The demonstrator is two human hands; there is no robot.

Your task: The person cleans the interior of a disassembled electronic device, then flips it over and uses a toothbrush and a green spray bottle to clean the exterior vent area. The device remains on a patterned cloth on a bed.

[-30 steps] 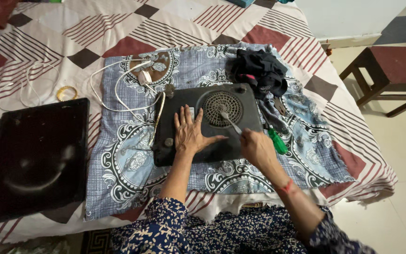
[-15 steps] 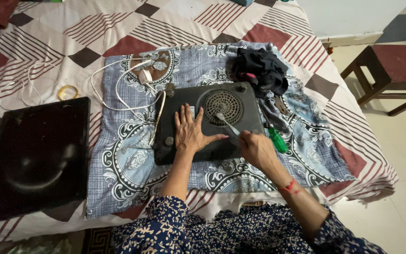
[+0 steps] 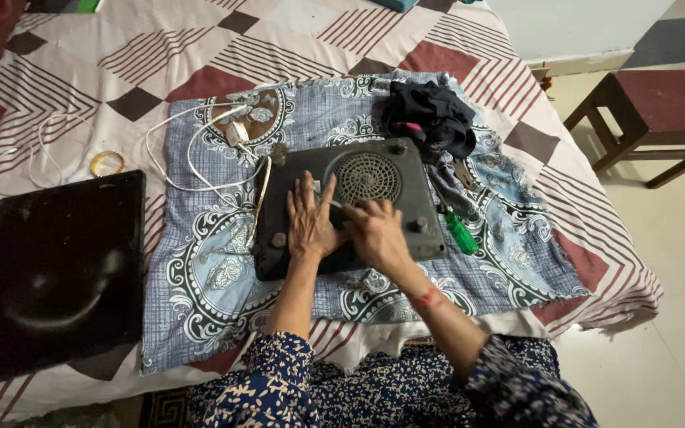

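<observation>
A bed (image 3: 200,55) with a patterned sheet of maroon, black and striped diamonds fills most of the view, with pale floor tiles and one dark wooden stool (image 3: 660,111) off to the right. A blue-and-white printed cloth (image 3: 200,277) is spread over the sheet, seemingly to keep the bedding clean and to catch small parts.

On the cloth lies one dark, flat appliance base (image 3: 406,182), turned underside up, with one round fan grille (image 3: 368,177) in its middle and small round feet at the corners. The left hand (image 3: 309,222) lies flat on it, fingers spread and open, pressing down as if to keep the housing from sliding. The right hand (image 3: 378,231) is curled close beside it, touching the left hand's fingers; a thin metal shaft shows between them, but I cannot tell whether the right hand is gripping it.

One white power cord (image 3: 200,150) loops away from the base's upper left. One green-handled screwdriver (image 3: 461,232) lies just beside the base's right edge, within easy reach. One bundle of dark cloth (image 3: 430,119) sits at the base's top right corner. To the left, one black glass panel (image 3: 49,269) rests on the sheet, set well apart, with one gold bangle (image 3: 107,162) above it.
</observation>
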